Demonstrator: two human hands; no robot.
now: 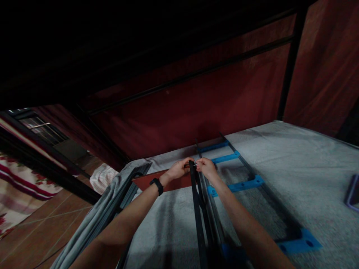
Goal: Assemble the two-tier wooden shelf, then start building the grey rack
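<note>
My left hand (179, 169), a black watch (157, 185) on its wrist, is closed around the far end of a long black metal bar (197, 213). Right beside it, my right hand (206, 167) pinches a thin shiny piece at the bar's end; it is too small to tell whether it is a screw. A reddish-brown board (165, 181) lies under my left hand and reaches the bar. To the right, under my right forearm, lies a ladder-like frame of dark rods with blue crosspieces (235, 186).
A pale grey sheet (297, 168) covers the bed. A bundle of grey rods (129, 198) lies along its left edge. Dark red cloth (196, 108) hangs behind black posts (291, 67). A purple-edged object (350, 194) is at the far right. Tiled floor (50, 231) shows lower left.
</note>
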